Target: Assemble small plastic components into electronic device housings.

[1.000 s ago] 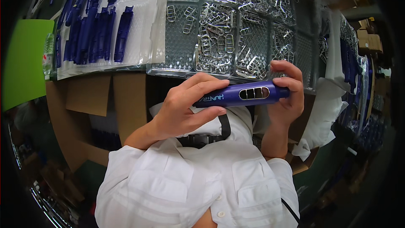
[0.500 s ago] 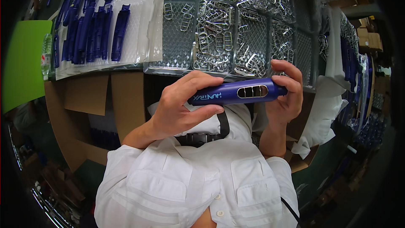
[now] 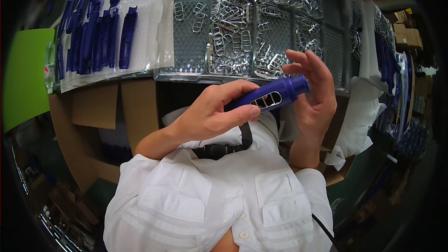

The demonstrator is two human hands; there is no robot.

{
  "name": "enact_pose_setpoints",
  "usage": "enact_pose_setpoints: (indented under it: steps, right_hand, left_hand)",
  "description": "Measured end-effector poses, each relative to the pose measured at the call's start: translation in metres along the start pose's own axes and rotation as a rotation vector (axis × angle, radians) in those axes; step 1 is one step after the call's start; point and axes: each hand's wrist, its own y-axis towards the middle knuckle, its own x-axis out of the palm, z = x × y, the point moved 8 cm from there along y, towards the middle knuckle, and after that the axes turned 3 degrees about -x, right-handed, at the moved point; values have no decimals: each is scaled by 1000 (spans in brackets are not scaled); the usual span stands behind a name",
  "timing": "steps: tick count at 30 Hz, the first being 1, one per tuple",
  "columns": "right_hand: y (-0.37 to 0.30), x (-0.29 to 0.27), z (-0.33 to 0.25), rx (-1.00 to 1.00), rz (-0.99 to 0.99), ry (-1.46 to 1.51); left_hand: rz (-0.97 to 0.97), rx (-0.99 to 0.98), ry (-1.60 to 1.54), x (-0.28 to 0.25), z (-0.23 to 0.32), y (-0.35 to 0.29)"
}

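Note:
My left hand [image 3: 219,112] is closed round a blue tubular plastic casing [image 3: 285,87], fingers along its far side and thumb along the near side. A chrome slotted frame [image 3: 266,100] is set in the casing's upper face, close to my thumb. The casing tilts, its narrower collared end up to the right. Beside that end my right hand [image 3: 316,91] is open, its fingers raised and apart; whether its thumb touches the casing I cannot tell. Beyond both hands lies a clear compartmented tray [image 3: 190,67] with many loose chrome frames [image 3: 235,42].
Blue casing pieces [image 3: 127,37] lie on a white sheet [image 3: 149,42] at the far left. An open cardboard box [image 3: 140,112] stands below the table edge at left, near a green panel [image 3: 25,72]. White wrapping [image 3: 357,112] hangs at right, and a bottle [image 3: 49,67] stands at far left.
My right hand has let go of the casing's end and spread its fingers. My left hand has tilted the casing, its right end rising, and now covers the printed part.

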Motion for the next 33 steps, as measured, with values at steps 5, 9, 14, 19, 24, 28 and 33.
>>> enact_pose_setpoints:
  steps: [5, 9, 14, 19, 24, 28, 33]
  right_hand:
    - [-17, 31, 13, 434, -94, 807]
    - [-30, 29, 17, 555, 49, 783]
    - [-42, 33, -1, 443, 144, 751]
    - [-47, 16, -20, 300, 232, 552]
    - [-44, -5, -47, 334, 227, 299]
    - [-42, -25, -64, 256, 248, 192]
    - [-46, -33, -54, 295, 291, 655]
  left_hand:
    - [154, 271, 150, -2, 9, 10]
    - [157, 274, 190, 6, 7, 19]
    - [151, 267, 115, 20, 10, 11]
    - [110, 307, 20, 43, 19, 15]
    - [24, 353, 8, 65, 30, 16]
    - [-80, 394, -25, 82, 36, 22]
    - [-164, 350, -12, 98, 39, 24]
